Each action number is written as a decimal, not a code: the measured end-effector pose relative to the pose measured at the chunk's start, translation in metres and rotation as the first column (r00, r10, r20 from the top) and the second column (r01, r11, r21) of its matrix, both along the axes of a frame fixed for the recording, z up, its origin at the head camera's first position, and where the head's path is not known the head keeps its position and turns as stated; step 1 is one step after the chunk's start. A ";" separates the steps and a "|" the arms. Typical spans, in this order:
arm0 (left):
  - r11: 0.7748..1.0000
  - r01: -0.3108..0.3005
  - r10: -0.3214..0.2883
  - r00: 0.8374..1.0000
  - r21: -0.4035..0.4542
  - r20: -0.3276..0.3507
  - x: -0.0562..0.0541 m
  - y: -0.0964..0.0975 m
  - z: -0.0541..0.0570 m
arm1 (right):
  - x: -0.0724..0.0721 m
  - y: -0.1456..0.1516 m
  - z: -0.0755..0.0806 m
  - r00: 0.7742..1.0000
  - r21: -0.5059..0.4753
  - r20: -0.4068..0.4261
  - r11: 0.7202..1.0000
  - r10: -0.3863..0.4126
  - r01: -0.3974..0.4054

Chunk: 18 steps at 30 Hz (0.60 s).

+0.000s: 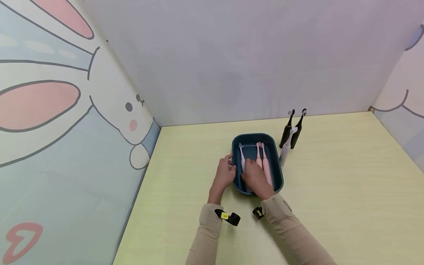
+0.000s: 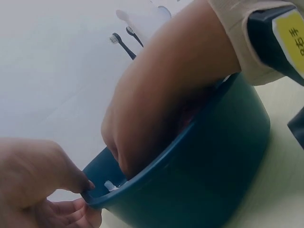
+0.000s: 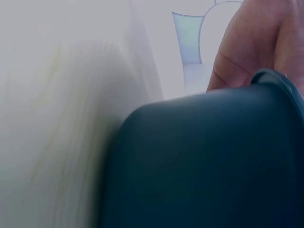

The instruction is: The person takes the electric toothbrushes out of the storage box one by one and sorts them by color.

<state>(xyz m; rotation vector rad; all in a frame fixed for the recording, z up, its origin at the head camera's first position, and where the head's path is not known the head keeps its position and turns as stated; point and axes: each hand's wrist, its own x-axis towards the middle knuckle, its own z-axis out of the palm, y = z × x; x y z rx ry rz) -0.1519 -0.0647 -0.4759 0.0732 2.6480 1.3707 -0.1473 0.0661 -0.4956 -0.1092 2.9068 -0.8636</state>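
A dark blue bin (image 1: 235,147) stands on the table. Its rim is pinched by my left hand (image 1: 225,173), with the thumb over the edge in the left wrist view and the other fingers outside. Reaching down into the bin, my right hand (image 1: 255,178) holds a pale lavender electric toothbrush (image 1: 242,156) along the left side. The lower handle is mostly covered by that hand, and its fingertips are hidden behind the bin wall in the left wrist view. Two pink electric toothbrushes (image 1: 266,163) lie side by side in the bin, right of the hand.
Just right of the bin, two black electric toothbrushes (image 1: 286,134) and a white one (image 1: 285,149) stand upright on the pale table (image 1: 331,191). Behind them rises a plain wall (image 1: 251,73); a rabbit mural covers the left wall (image 1: 82,191).
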 end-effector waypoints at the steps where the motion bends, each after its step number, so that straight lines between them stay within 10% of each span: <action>1: 1.000 -0.001 0.001 1.000 0.002 0.001 0.000 0.000 0.000 | 0.000 -0.001 0.000 1.000 0.013 -0.011 1.000 -0.002 0.002; 18: 1.000 0.001 -0.001 1.000 -0.005 -0.014 0.000 -0.001 -0.002 | 0.005 0.007 0.015 0.996 -0.096 0.021 0.992 -0.085 0.086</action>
